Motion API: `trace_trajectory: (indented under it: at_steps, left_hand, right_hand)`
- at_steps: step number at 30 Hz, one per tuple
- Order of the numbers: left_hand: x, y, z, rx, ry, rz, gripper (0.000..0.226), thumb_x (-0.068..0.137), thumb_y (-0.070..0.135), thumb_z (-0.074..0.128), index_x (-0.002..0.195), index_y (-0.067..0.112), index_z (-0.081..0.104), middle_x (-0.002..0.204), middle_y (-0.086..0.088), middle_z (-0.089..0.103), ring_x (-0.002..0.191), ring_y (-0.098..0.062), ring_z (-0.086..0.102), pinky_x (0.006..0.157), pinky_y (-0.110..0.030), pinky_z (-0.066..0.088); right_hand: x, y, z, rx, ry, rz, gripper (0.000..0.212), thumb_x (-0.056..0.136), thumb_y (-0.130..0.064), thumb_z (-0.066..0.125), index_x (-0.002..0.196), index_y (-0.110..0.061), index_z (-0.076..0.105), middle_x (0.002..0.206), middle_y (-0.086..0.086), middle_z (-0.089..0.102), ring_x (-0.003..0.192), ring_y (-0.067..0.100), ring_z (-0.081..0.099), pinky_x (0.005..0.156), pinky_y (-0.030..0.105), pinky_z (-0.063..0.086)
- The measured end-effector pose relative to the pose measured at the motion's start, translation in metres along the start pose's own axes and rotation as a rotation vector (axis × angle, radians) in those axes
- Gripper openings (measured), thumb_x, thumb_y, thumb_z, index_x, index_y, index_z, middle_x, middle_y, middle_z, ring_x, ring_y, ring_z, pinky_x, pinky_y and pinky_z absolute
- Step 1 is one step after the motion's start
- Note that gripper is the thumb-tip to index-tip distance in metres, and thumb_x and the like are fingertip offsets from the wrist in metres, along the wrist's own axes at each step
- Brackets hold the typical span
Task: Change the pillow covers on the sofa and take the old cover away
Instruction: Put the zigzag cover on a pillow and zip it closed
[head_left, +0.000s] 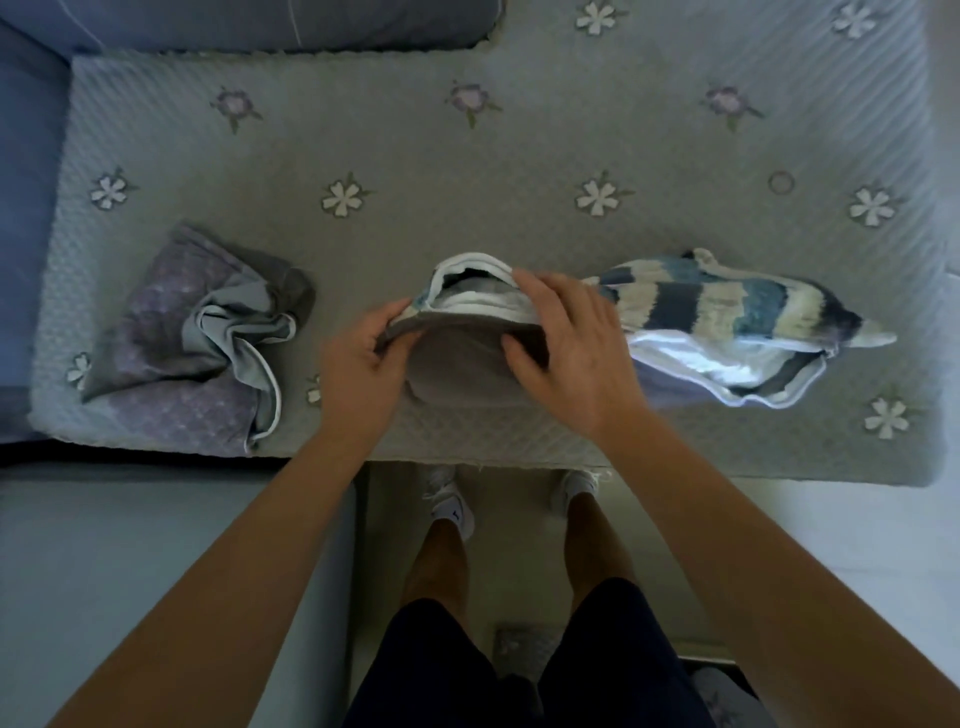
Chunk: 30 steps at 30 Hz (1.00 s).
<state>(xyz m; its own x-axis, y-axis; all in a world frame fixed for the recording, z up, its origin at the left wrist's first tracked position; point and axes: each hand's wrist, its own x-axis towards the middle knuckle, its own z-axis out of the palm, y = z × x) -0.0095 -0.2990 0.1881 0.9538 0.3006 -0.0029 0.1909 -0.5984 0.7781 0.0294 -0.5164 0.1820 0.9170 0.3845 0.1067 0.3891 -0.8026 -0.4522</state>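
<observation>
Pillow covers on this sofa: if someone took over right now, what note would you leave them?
Left hand: grips the left end of the grey cover's open mouth.
Right hand: pinches the mouth's right end, thumb underneath.
Grey cover: at the front edge of the quilted sofa throw, mouth facing away, pale filling showing inside.
Lilac cover: crumpled on the throw, to the left.
Striped cover: lying loose to the right.
Done: the grey cover looks mostly on.
Left: close it, and carry the old cover away; which loose one is old, I cannot tell.

Quilted flowered mat (467, 208), white sneakers (454, 512).
</observation>
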Motion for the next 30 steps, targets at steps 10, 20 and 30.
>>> trace_trajectory:
  at_steps: [10, 20, 30]
  left_hand:
    - [0.075, -0.02, -0.052, 0.285, 0.261, 0.064, 0.034, 0.083, 0.011, 0.047, 0.11, 0.01, 0.068, 0.106, -0.018, 0.068, 0.101, -0.031, 0.061, 0.091, -0.032, 0.044]
    - [0.099, -0.036, -0.018, 0.481, 0.193, -0.093, 0.042, 0.084, 0.011, 0.041, 0.12, 0.009, 0.062, 0.115, -0.022, 0.064, 0.107, -0.038, 0.058, 0.094, -0.045, 0.046]
    - [0.133, -0.034, -0.025, 0.539, 0.216, -0.018, 0.043, 0.088, 0.014, 0.044, 0.128, 0.01, 0.06, 0.126, -0.022, 0.06, 0.117, -0.037, 0.053, 0.103, -0.038, 0.035]
  right_hand:
    - [-0.018, 0.084, -0.043, -0.242, -0.005, 0.254, 0.067, 0.089, -0.065, 0.054, 0.136, -0.017, 0.05, 0.134, 0.012, 0.053, 0.123, 0.034, 0.048, 0.106, 0.05, 0.035]
    - [-0.047, 0.097, -0.022, -0.01, -0.002, 0.16, 0.044, 0.092, -0.058, 0.057, 0.101, -0.015, 0.066, 0.099, 0.007, 0.06, 0.091, 0.026, 0.058, 0.076, 0.039, 0.05]
    - [-0.077, 0.079, 0.045, -0.303, -0.104, 0.193, 0.047, 0.084, -0.031, 0.072, 0.128, -0.025, 0.054, 0.134, 0.013, 0.05, 0.118, 0.036, 0.049, 0.096, 0.05, 0.043]
